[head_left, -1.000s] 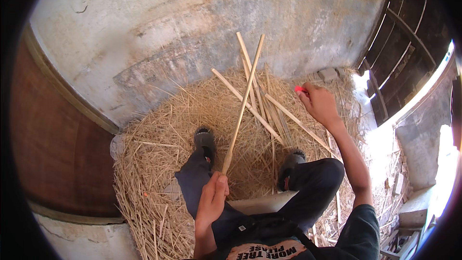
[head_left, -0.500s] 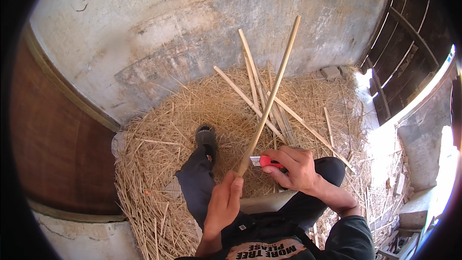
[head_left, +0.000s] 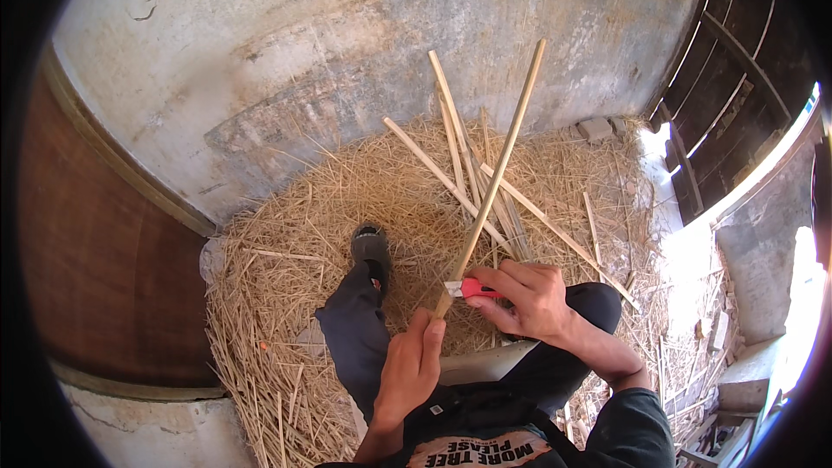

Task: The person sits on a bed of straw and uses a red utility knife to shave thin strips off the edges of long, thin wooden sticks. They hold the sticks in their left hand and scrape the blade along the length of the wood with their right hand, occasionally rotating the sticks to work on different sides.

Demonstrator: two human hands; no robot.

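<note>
My left hand (head_left: 411, 366) is closed around the near end of a long, pale wooden stick (head_left: 494, 186), likely bamboo. The stick slants away from me, up and to the right, its far end raised in front of the wall. In my right hand (head_left: 530, 302) is a red utility knife (head_left: 479, 288) with a short, wide blade. Its blade lies against the stick just beyond my left fingers. Past my hands, several similar sticks (head_left: 431, 165) lie crossed on the straw, some leaning toward the wall.
Straw and shavings (head_left: 286, 295) cover the floor. A stained wall (head_left: 303, 78) stands ahead, with a brown panel (head_left: 121, 251) at left and dark wooden boards (head_left: 737, 61) at right. My foot in a dark shoe (head_left: 371, 247) rests on the straw. Concrete chunks (head_left: 595, 129) lie by the wall.
The stick has been drawn slightly toward me, its far end lower now. My left hand has shifted a little right, and the knife blade now meets the stick closer to that hand.
</note>
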